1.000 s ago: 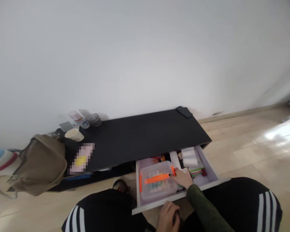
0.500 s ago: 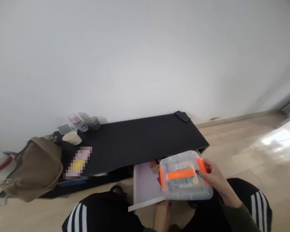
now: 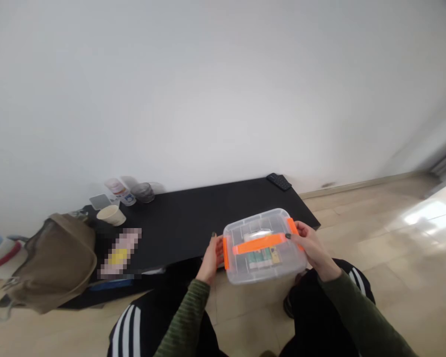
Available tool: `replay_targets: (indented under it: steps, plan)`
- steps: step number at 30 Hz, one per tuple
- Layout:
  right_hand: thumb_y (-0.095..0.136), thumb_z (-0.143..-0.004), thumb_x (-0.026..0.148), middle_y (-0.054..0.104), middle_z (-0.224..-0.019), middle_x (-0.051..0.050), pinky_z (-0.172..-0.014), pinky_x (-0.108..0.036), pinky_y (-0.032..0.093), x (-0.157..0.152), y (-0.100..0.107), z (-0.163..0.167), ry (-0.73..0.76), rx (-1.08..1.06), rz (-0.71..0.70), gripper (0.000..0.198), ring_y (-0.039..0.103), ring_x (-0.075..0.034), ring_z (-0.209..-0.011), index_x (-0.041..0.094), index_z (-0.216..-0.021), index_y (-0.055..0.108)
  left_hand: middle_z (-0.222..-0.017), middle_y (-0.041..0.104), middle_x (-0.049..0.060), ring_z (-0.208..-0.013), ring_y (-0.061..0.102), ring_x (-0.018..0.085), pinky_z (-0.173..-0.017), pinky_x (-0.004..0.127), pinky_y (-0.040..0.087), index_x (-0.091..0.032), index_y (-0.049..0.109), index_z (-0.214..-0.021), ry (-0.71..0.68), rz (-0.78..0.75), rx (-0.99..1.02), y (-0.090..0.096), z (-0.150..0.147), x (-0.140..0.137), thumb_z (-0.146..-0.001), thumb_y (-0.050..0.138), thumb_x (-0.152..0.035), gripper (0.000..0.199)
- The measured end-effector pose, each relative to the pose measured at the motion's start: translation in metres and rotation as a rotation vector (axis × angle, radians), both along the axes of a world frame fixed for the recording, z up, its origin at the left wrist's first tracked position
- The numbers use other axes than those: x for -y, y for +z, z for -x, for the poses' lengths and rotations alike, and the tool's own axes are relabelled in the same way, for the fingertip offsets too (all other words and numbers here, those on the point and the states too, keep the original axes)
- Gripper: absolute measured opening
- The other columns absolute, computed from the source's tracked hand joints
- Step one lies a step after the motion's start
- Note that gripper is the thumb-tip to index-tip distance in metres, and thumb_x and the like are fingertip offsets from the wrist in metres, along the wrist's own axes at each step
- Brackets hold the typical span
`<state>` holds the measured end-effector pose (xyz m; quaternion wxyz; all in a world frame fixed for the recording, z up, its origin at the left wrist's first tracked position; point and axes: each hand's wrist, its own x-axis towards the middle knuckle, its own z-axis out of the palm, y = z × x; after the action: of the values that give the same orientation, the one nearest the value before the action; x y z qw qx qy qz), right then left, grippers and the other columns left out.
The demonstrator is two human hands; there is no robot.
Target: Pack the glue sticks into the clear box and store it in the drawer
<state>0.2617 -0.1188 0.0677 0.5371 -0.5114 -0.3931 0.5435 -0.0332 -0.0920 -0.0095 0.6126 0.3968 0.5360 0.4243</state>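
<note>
A clear plastic storage box [image 3: 241, 270] with an orange handle and orange side latches is held up over the front edge of the black cabinet [image 3: 193, 213]. Its lid is on, and small green, white and yellow packages show through it. My left hand [image 3: 211, 258] grips the box's left end, by the latch. At the opposite end my right hand [image 3: 310, 245] holds it, thumb on top and fingers at the right latch. The undersides of both grips are hidden.
On the cabinet's left stand a paper cup [image 3: 112, 215], a spray bottle [image 3: 121, 192] and a grey glass jar [image 3: 143, 192]. A brown bag [image 3: 57, 263] sits at the far left. A black keypad-like device [image 3: 279, 181] lies at the back right.
The drawer that stood open is now pushed in or hidden behind the box. My left hand came up from below it to the box's left end. The box moved left and up.
</note>
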Motion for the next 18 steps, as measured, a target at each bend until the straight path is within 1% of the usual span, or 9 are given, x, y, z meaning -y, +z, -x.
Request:
replay_targets:
  steps: [1,3,4,6,8,11,14,16,18]
  plan:
    - [0.088,-0.056,0.035,0.068,-0.076,-0.002,-0.061,-0.024,0.049,-0.012,-0.002,0.006,0.004,-0.009,-0.002,0.039,0.060,-0.015,-0.066,0.017,-0.082,0.064,-0.099,0.073,0.012,-0.089,0.070,0.025,-0.077,0.040,0.056,-0.016,0.065,-0.113,-0.056,0.013,-0.029,0.013,0.008,-0.007,-0.088,0.035,-0.072,0.069]
    - [0.086,-0.055,0.034,0.067,-0.074,-0.001,-0.061,-0.024,0.047,-0.038,-0.009,0.019,0.012,-0.032,-0.008,0.038,0.058,-0.014,-0.065,0.018,-0.081,0.063,-0.102,0.072,0.010,-0.092,0.068,0.026,-0.081,0.037,0.053,-0.018,0.065,-0.114,-0.103,-0.126,-0.255,0.033,0.022,-0.020,-0.084,0.052,-0.068,0.059]
    - [0.084,-0.055,0.033,0.066,-0.072,0.000,-0.061,-0.024,0.046,-0.051,-0.015,0.026,0.014,-0.039,-0.009,0.037,0.058,-0.014,-0.064,0.018,-0.080,0.062,-0.101,0.072,0.010,-0.093,0.067,0.027,-0.084,0.038,0.051,-0.018,0.065,-0.113,-0.088,-0.186,-0.391,0.039,0.027,-0.028,-0.082,0.058,-0.064,0.055]
    - [0.079,-0.058,0.034,0.063,-0.071,0.001,-0.061,-0.025,0.045,-0.079,-0.027,0.037,0.025,-0.026,-0.012,0.032,0.056,-0.014,-0.064,0.018,-0.078,0.060,-0.098,0.072,0.011,-0.094,0.066,0.029,-0.087,0.039,0.048,-0.018,0.064,-0.112,-0.044,-0.253,-0.602,0.044,0.035,-0.044,-0.083,0.060,-0.057,0.049]
    - [0.073,-0.063,0.037,0.061,-0.071,0.002,-0.062,-0.025,0.043,-0.104,-0.040,0.045,0.057,0.041,-0.007,0.027,0.054,-0.014,-0.065,0.019,-0.078,0.059,-0.098,0.072,0.012,-0.093,0.066,0.029,-0.087,0.039,0.047,-0.018,0.062,-0.114,-0.006,-0.250,-0.689,0.043,0.043,-0.063,-0.088,0.051,-0.055,0.046]
    - [0.064,-0.072,0.041,0.058,-0.072,0.004,-0.065,-0.026,0.040,-0.136,-0.053,0.049,0.134,0.268,-0.026,0.023,0.052,-0.014,-0.069,0.019,-0.078,0.059,-0.100,0.071,0.011,-0.093,0.066,0.029,-0.085,0.039,0.047,-0.020,0.061,-0.113,0.025,-0.250,-0.706,0.037,0.054,-0.087,-0.093,0.042,-0.054,0.044]
    - [0.058,-0.076,0.043,0.055,-0.069,0.005,-0.066,-0.026,0.036,-0.160,-0.061,0.045,0.197,0.481,-0.048,0.023,0.049,-0.015,-0.071,0.020,-0.074,0.057,-0.089,0.071,0.009,-0.084,0.065,0.027,-0.079,0.038,0.047,-0.020,0.063,-0.108,0.059,-0.229,-0.672,0.033,0.061,-0.103,-0.091,0.045,-0.055,0.043]
    - [0.056,-0.078,0.042,0.054,-0.070,0.004,-0.066,-0.026,0.036,-0.171,-0.065,0.041,0.214,0.509,-0.039,0.022,0.049,-0.015,-0.071,0.020,-0.073,0.056,-0.080,0.068,0.006,-0.074,0.062,0.024,-0.072,0.036,0.048,-0.019,0.064,-0.106,0.091,-0.217,-0.578,0.031,0.062,-0.108,-0.088,0.049,-0.058,0.045]
    - [0.054,-0.078,0.041,0.055,-0.072,0.004,-0.066,-0.026,0.037,-0.179,-0.069,0.039,0.223,0.484,-0.030,0.021,0.050,-0.015,-0.072,0.021,-0.076,0.057,-0.076,0.066,0.004,-0.069,0.060,0.021,-0.066,0.033,0.047,-0.019,0.065,-0.103,0.136,-0.211,-0.456,0.029,0.061,-0.111,-0.084,0.054,-0.063,0.050]
